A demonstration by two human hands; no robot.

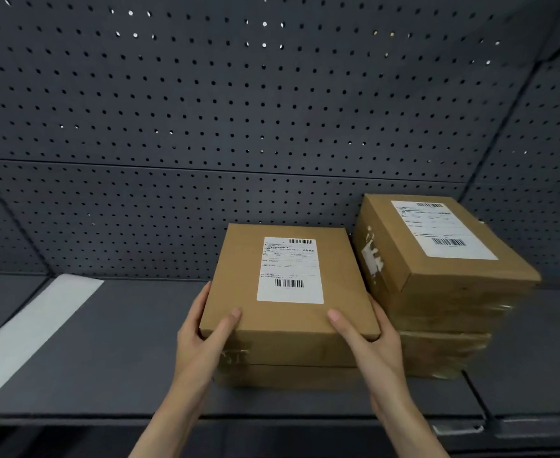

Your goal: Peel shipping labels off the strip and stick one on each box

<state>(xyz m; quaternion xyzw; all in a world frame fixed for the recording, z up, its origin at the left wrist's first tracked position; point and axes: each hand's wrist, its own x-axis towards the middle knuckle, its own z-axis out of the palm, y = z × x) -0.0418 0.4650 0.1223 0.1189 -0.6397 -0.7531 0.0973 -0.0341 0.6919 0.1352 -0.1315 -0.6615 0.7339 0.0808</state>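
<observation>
A flat brown cardboard box [239, 279] with a white shipping label [290, 271] on its top is held at its near corners. My left hand [202, 338] grips its left near corner, thumb on top. My right hand [367, 345] grips the right near corner the same way. This box lies on another brown box [285, 375] on the dark grey shelf [123, 342]. To the right stands a stack of several brown boxes [450, 312]; its top box carries a white label [440, 229]. A white strip [31, 325] lies on the shelf at the left.
A dark grey pegboard wall [239, 110] closes the back and sides of the shelf. The shelf's front edge [74, 419] runs across the bottom, with a joint to a neighbouring shelf section at the right.
</observation>
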